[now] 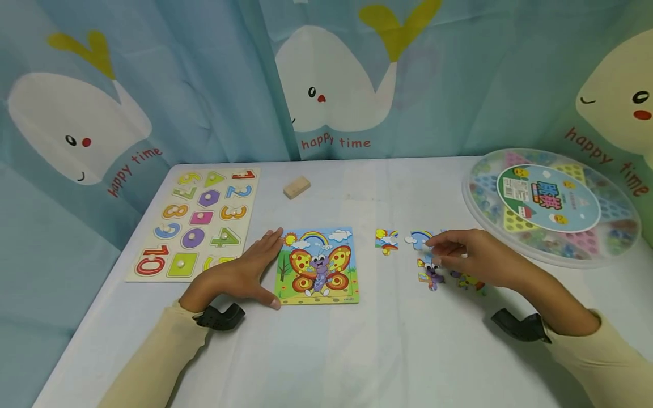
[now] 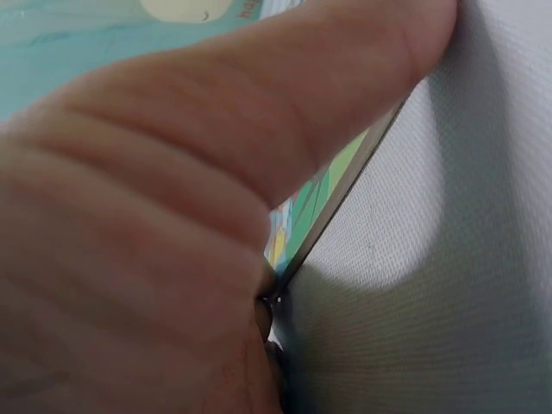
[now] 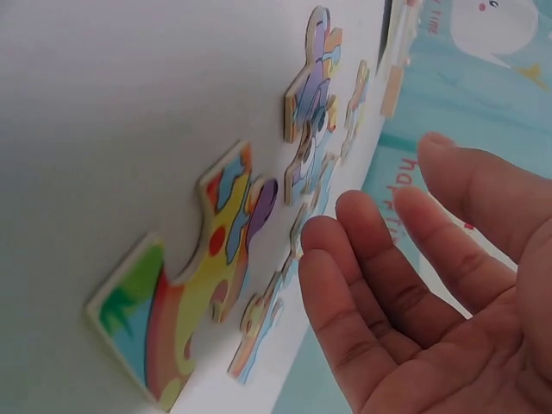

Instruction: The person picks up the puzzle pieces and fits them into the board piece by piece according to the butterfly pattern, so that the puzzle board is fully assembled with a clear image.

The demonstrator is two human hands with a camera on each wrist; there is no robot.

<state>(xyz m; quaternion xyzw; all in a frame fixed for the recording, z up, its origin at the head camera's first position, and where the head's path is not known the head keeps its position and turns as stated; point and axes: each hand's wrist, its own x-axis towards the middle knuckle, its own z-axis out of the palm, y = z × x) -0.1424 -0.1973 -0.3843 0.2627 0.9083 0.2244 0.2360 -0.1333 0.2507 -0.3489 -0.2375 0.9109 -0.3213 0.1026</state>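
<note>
My left hand (image 1: 244,277) lies along the left edge of a square butterfly puzzle board (image 1: 318,269). Its thumb touches the lower left corner and its fingers stretch towards the upper left one. The left wrist view is mostly filled by that hand, with a strip of the board beneath. My right hand (image 1: 474,258) hovers over loose jigsaw pieces, fingers loosely bent and holding nothing. Among them are a rainbow piece (image 1: 420,240), a butterfly-face piece (image 1: 431,275) and, apart on the left, a sun piece (image 1: 386,240). A yellow wing piece (image 3: 181,306) lies nearest in the right wrist view.
A number-and-shape peg board (image 1: 209,250) lies at the far left. Behind the butterfly board is a small wooden block (image 1: 297,187). A large round plastic game box (image 1: 548,198) occupies the back right. A blue whale-print curtain (image 1: 224,102) hangs behind the white-covered table (image 1: 316,357).
</note>
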